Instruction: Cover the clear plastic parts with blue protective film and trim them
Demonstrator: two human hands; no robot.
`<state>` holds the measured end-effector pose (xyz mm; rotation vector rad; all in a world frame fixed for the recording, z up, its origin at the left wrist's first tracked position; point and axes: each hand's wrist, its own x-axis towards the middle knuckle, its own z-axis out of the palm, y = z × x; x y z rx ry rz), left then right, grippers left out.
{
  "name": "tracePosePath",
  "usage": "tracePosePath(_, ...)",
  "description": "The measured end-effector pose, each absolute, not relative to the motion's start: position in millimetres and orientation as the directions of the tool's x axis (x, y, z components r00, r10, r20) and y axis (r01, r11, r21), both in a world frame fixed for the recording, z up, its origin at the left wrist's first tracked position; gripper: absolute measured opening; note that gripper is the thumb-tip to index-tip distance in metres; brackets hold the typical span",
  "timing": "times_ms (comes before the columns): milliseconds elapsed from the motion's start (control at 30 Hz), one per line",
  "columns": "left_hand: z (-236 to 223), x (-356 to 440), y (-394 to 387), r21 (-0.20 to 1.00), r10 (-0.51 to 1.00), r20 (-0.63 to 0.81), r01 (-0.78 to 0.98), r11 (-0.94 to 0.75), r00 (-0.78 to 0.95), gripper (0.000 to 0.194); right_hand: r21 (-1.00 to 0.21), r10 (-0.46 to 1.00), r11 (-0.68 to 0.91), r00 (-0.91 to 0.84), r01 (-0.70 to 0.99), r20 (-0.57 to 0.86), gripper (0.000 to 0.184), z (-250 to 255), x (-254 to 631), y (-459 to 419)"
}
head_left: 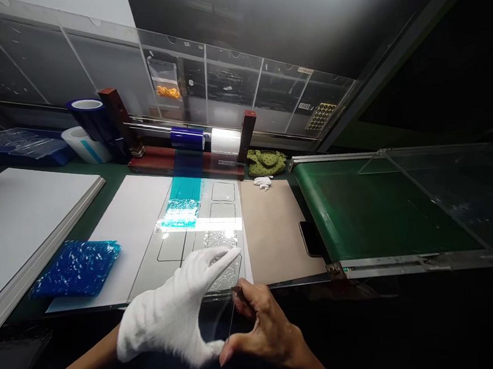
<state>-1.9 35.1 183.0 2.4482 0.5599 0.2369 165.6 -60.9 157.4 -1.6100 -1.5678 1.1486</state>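
My left hand [177, 301] wears a white glove. Its thumb and fingers curve around a clear thin pane [219, 317], which stands tilted nearly edge-on. From the right, my bare right hand [267, 325] grips the same pane, thumb low and bent fingers at the upper edge. Beyond the hands lies a clear sheet [149, 276] with dark rectangular outlines over white paper. A strip of blue film [186, 188] runs onto it from a blue film roll [187, 138]. Crinkled clear film [224, 276] sits just past my left fingertips.
A white roll [225, 141] shares the wooden stand [154, 160]. Crumpled blue film [80, 268] and a paper stack [26, 218] are left. On the right are brown paper [277, 232], a phone [309, 238], a green conveyor belt [381, 206] and a green pouch [266, 163].
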Motion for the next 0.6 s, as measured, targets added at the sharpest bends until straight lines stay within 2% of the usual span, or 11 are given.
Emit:
tracePosePath(167,184.0,1.0,39.0,0.607,0.433,0.078,0.302,-0.736,0.898,0.112,-0.889,0.984,-0.117,-0.067,0.443,-0.163,0.059,154.5,166.3,-63.2)
tracePosePath(367,184.0,3.7,41.9,0.635,0.42,0.132,0.249,-0.731,0.898,0.109,-0.896,0.979,-0.194,0.015,0.4,-0.205,0.05,138.2,164.8,-74.6)
tracePosePath(500,180.1,6.0,43.3,0.64,0.452,0.089,0.297,-0.708,0.887,0.109,-0.92,0.991,-0.126,0.006,0.371,-0.133,0.051,133.5,167.2,-72.1)
tracePosePath(600,174.9,8.9,43.8,0.579,0.495,0.101,0.354,-0.734,0.863,0.113,-0.944,0.993,-0.075,0.11,0.322,-0.041,0.056,134.5,175.0,-69.0)
